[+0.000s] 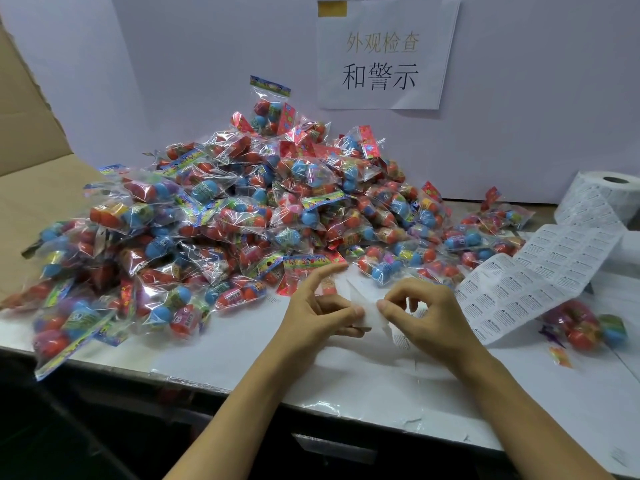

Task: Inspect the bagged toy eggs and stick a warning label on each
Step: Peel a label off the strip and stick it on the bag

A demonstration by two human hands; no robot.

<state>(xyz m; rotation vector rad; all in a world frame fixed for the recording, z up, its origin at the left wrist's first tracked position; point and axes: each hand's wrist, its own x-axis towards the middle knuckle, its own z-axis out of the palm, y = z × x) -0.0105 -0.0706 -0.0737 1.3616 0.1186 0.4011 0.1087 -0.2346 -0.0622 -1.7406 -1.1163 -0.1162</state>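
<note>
Head view: left hand point(320, 315) and right hand point(420, 315) pinch a thin white paper label strip point(372, 315) between them; flimsy, curls easily, hold by edges. Crinkly clear bagged toy eggs pile point(242, 220) just beyond hands on bench point(381, 393).

honestly the egg-bag pile point(242, 216) is hogging the worktop's point(242, 358) back and left while the label sheet point(540, 271) is crowding the right, leaving only the bare front strip open.
</note>
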